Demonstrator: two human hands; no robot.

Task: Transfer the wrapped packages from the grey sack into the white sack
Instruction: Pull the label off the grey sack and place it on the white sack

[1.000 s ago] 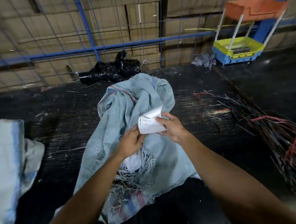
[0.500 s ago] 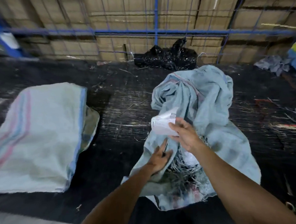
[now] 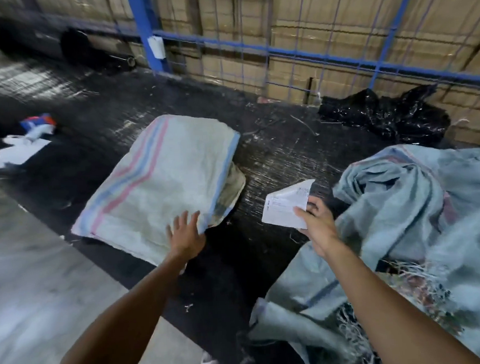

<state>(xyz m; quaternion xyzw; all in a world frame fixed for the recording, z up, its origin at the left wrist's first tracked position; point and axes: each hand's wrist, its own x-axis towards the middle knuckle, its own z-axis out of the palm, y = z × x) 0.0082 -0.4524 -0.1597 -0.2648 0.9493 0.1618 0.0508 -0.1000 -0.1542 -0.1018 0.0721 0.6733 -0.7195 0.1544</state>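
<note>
Right hand [image 3: 317, 224] gripping wrapped package [image 3: 286, 207] beside grey sack [image 3: 408, 228]; left hand [image 3: 186, 234], fingers spread wide, on white sack [image 3: 161, 180].

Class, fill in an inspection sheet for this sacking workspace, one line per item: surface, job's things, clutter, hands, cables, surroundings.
Surface: black floor sheet, scuffed, strewn with bits.
Job's things: white sack lying flat; grey sack crumpled, frayed mouth; wrapped package held between them.
Clutter: black plastic bag; white papers.
Hands: left hand open on white sack's corner; right hand gripping package.
Cables: nothing seen.
Surroundings: blue mesh fence, cardboard boxes behind.
</note>
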